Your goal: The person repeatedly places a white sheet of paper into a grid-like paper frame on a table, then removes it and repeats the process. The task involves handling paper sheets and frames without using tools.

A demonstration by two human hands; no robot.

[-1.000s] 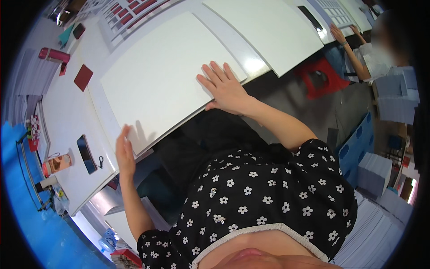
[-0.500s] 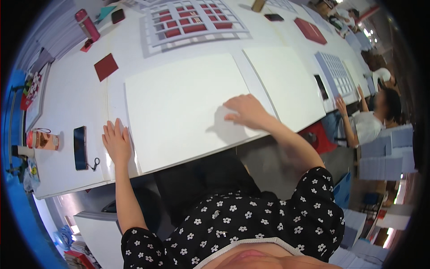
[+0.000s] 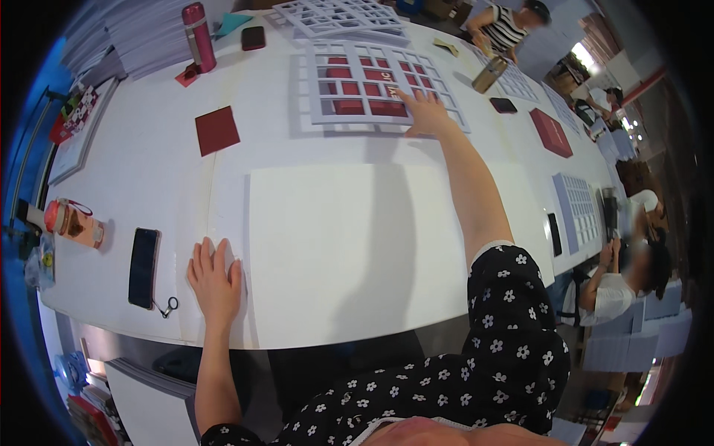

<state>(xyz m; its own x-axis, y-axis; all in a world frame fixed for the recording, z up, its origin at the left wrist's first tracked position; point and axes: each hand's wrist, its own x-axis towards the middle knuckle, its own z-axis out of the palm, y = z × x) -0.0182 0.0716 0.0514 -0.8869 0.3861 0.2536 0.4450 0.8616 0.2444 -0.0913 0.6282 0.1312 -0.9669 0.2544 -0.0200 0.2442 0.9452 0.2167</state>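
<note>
My right hand (image 3: 429,115) is stretched far across the table, fingers apart, at the near right edge of a white lattice sheet (image 3: 360,120). Whether its fingertips touch the lattice, I cannot tell. Dark red pieces (image 3: 349,107) with light lettering show through the lattice openings. Close to me lies a large plain white board (image 3: 312,238), crossed by my right arm's shadow. My left hand (image 3: 216,281) rests flat on the table just beside the board's left edge, its fingers spread and nothing in them.
Left of my left hand lie a phone (image 3: 143,267) with a ring strap and a drink bottle (image 3: 77,223). Farther off are a dark red square (image 3: 218,131), a pink flask (image 3: 198,37), more lattice sheets (image 3: 338,18) and a gold flask (image 3: 489,75). Co-workers (image 3: 617,293) sit along the right.
My right hand has gone from above the white board forward to the lattice sheet. My left hand stays flat beside the board. The view has shifted, showing more of the table's far side.
</note>
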